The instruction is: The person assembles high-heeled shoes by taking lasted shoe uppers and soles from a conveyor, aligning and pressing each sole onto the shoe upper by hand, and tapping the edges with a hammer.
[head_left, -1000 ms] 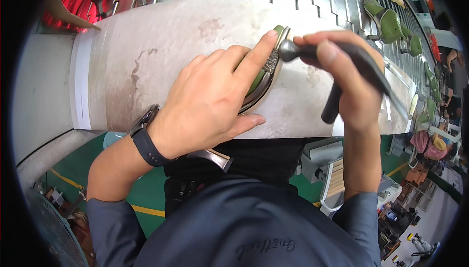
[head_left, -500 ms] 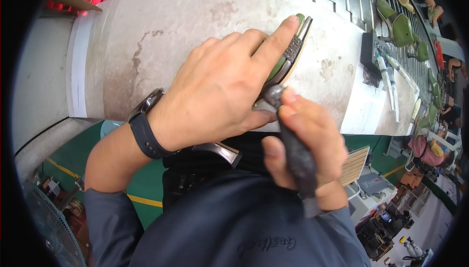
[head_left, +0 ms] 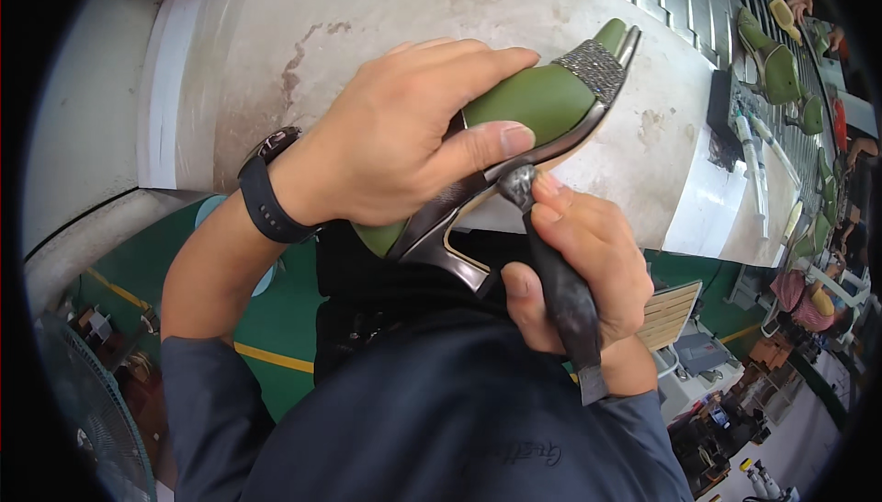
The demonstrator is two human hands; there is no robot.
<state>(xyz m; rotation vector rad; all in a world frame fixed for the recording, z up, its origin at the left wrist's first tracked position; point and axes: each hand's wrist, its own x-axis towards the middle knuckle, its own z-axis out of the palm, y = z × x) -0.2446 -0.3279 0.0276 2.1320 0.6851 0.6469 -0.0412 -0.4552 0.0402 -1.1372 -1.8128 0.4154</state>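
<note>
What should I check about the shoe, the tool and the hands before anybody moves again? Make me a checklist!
1. Left hand gripping the green shoe: ok, thumb and fingers are around it.
2. Right hand holding the dark tool: ok, the hand is closed on it.
3. Left thumb well clear of the rounded metal head: not ok, I'd say; they look very close.
4. Metal head touching the sole edge: cannot tell; it is right beside it.
5. Heel over the workbench: not ok, it sticks out past the near edge.
</note>
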